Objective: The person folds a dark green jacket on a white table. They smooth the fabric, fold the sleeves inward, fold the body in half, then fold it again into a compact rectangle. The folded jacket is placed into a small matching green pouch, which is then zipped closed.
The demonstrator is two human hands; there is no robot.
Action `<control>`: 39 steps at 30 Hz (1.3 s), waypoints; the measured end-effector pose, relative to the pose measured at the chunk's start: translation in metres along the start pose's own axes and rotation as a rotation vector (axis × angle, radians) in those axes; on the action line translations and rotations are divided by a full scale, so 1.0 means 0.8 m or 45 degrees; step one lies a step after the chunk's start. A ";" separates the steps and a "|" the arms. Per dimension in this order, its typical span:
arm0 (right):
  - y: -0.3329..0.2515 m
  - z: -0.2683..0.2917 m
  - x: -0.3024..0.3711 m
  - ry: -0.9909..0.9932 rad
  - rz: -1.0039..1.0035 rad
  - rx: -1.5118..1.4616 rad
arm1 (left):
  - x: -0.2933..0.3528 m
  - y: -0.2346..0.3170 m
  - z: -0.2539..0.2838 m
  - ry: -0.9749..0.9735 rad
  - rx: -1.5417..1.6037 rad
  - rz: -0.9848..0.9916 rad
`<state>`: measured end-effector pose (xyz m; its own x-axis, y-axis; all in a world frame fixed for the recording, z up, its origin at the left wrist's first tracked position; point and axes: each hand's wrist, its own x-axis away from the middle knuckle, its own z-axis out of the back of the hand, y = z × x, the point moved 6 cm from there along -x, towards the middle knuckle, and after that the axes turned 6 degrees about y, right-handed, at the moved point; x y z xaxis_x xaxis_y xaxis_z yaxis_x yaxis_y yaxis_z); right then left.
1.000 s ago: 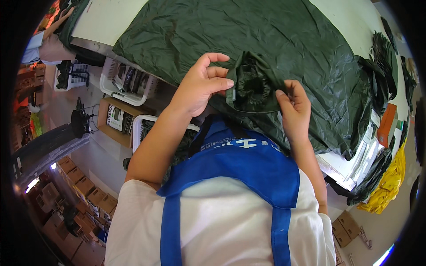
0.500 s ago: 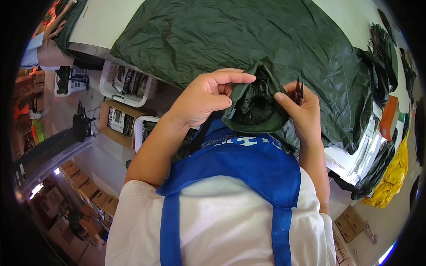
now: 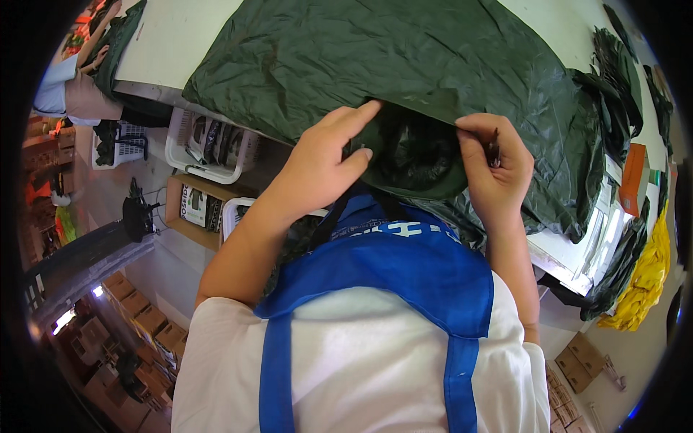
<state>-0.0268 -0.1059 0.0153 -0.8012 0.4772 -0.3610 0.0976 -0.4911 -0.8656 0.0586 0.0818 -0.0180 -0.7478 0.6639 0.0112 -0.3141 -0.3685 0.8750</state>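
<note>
Tabletop [image 3: 162,50], hands [image 3: 325,160] facing — green cloth [image 3: 419,148] between

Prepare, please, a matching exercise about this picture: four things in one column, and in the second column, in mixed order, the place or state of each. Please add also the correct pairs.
Column 1
1. Left hand
2. Right hand
3. Apron
4. Yellow material

Column 2
A. Far right of the picture, lower than the orange box
B. At the right edge of the dark green fabric opening, with a small dark object in its grip
C. At the left edge of that opening
D. Worn over a white shirt

Pairs: 1-C, 2-B, 3-D, 4-A
</note>
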 end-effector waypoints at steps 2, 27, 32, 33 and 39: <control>-0.010 -0.005 -0.002 -0.083 0.109 -0.046 | 0.002 0.006 -0.001 0.001 0.120 0.002; -0.055 0.013 0.039 -0.189 0.532 0.190 | 0.009 0.035 -0.042 0.037 1.172 0.367; -0.051 0.012 0.033 -0.148 0.423 0.224 | 0.007 0.045 -0.048 0.076 1.046 0.269; -0.052 0.011 0.034 -0.170 0.430 0.293 | 0.006 0.045 -0.050 0.073 1.030 0.262; -0.048 0.006 0.032 -0.242 0.362 0.329 | 0.003 0.044 -0.056 0.091 0.976 0.188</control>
<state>-0.0538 -0.0787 0.0410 -0.8606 0.1657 -0.4815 0.1985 -0.7616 -0.6169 0.0193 0.0415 -0.0087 -0.7946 0.5895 0.1453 0.2639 0.1198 0.9571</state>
